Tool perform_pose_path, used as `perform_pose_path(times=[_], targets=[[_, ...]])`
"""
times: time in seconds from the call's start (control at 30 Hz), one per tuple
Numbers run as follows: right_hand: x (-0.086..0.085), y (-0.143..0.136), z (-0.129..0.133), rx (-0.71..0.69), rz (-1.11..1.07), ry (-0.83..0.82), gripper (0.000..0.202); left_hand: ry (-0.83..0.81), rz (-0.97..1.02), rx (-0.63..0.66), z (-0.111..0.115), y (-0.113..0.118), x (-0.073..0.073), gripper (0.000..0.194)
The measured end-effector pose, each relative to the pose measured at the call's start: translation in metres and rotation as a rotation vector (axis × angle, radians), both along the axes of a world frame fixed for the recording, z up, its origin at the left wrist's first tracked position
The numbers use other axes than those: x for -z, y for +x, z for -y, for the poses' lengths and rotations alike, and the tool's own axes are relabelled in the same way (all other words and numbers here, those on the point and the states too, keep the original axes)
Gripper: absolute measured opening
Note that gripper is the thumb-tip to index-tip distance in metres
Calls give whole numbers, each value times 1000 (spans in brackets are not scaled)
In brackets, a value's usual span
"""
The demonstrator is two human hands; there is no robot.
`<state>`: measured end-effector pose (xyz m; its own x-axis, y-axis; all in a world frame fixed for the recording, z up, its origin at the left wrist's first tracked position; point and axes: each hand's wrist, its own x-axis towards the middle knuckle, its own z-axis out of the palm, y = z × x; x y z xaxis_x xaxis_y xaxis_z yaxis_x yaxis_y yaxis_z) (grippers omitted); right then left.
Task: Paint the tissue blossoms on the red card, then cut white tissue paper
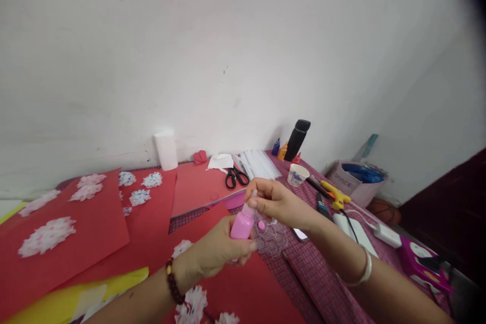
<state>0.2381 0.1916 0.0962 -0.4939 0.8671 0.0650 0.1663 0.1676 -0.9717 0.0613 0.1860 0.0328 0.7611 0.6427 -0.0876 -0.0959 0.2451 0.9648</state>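
Near the middle of the head view, my left hand (218, 248) is wrapped around a small pink bottle (242, 225), held tilted over the table. My right hand (271, 202) pinches the clear nozzle or cap at the bottle's top with thumb and forefinger. Just right of the bottle, a clear plastic palette (271, 239) lies on the checked cloth with a blob of pink paint (261, 225) in it. Red paper sheets (243, 291) with white crumpled tissue flowers (193, 304) lie below and left of my hands.
Black scissors (236, 177), a paper cup (297, 175) and small paint bottles (282, 151) sit toward the wall. A black bottle (297, 140) and a white roll (166, 150) stand there. Rightward are a yellow glue gun (336, 194), a white power strip (387, 236) and a storage bin (356, 181).
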Motion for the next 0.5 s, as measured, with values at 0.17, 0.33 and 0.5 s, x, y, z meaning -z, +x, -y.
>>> perform_pose_path(times=[0.17, 0.33, 0.5], targets=[[6, 0, -5, -100, 6, -61, 35, -1, 1, -50, -3, -1, -1, 16], [13, -7, -7, 105, 95, 23, 43, 313, -160, -364, -6, 9, 0, 14], [4, -3, -6, 115, 256, 217, 33, 406, -134, -424, -11, 14, 4, 15]])
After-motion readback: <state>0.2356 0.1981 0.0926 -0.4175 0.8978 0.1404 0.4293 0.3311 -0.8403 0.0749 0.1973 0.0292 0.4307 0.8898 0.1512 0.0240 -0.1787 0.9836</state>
